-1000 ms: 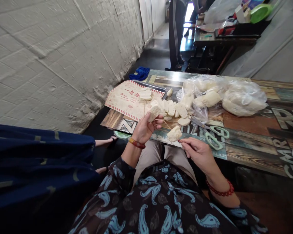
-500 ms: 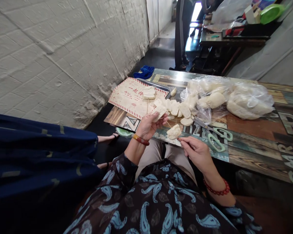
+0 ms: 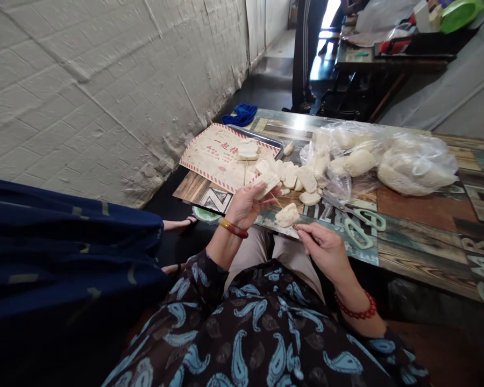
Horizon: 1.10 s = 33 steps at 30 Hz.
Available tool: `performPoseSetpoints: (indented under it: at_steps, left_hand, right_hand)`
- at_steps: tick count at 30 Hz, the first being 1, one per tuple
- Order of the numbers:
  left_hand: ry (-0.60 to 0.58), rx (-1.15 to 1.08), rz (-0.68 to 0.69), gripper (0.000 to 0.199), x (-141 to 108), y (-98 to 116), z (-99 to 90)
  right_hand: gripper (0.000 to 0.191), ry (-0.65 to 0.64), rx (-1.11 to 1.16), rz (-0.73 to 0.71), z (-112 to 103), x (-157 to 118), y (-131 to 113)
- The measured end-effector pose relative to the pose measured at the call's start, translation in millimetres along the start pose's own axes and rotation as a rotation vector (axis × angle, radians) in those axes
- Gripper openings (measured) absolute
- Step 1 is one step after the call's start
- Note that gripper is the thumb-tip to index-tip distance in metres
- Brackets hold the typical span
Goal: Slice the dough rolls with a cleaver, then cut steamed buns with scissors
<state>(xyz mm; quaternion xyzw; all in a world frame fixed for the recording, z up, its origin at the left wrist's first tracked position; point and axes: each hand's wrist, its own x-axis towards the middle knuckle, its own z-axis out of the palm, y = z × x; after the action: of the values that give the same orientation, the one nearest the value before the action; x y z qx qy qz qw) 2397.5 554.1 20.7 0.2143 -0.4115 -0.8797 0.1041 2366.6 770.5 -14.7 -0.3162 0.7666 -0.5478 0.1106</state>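
Between thumb and fingers my left hand [image 3: 248, 204] grips a slice of steamed bun [image 3: 268, 183]. My right hand [image 3: 320, 242] pinches the end of a thin wooden skewer [image 3: 279, 202]. A second bun slice [image 3: 287, 215] is threaded on the skewer between my hands. The skewer's other end reaches the slice in my left hand; whether it pierces it I cannot tell. Several cut slices [image 3: 306, 178] lie on the table just beyond. On the paper-lined tray [image 3: 210, 156] rest skewered slices [image 3: 248, 150]. Scissors with pale green handles [image 3: 358, 231] lie right of the slices.
Clear plastic bags of whole buns [image 3: 415, 164] stand on the right of the patterned table [image 3: 419, 215]. A blue cloth [image 3: 240, 115] lies at the far edge. Close on my left is a person's blue skirt [image 3: 72, 258]. Another person [image 3: 302, 54] stands beyond the table.
The view has shifted slightly. My hands keep the same holds, and the bun slices and skewer have barely moved.
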Motion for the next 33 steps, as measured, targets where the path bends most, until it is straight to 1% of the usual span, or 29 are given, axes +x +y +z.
performPoseSetpoints:
  at_steps: [8, 14, 19, 23, 33]
  left_hand:
    - [0.002, -0.008, -0.008, 0.023, -2.2, -0.8, 1.8]
    - [-0.027, 0.032, 0.031, 0.029, -2.3, -3.6, -1.3]
    - [-0.034, 0.029, 0.068, 0.033, -1.5, -3.9, -3.2]
    - [-0.038, -0.016, 0.081, 0.030, -0.9, -3.2, -3.0]
    - [-0.035, -0.052, 0.060, 0.023, -1.4, -3.4, -1.3]
  right_hand:
    - [0.024, -0.004, -0.038, -0.022, -0.8, 0.4, -0.3]
    - [0.024, 0.001, -0.064, -0.013, -0.2, 0.6, 2.8]
    - [0.023, 0.016, -0.095, -0.044, -0.9, 1.5, 1.4]
    - [0.023, 0.015, -0.091, -0.033, -1.3, 1.3, 0.0]
    - [0.022, 0.029, -0.102, -0.028, -1.6, 0.3, 0.6]
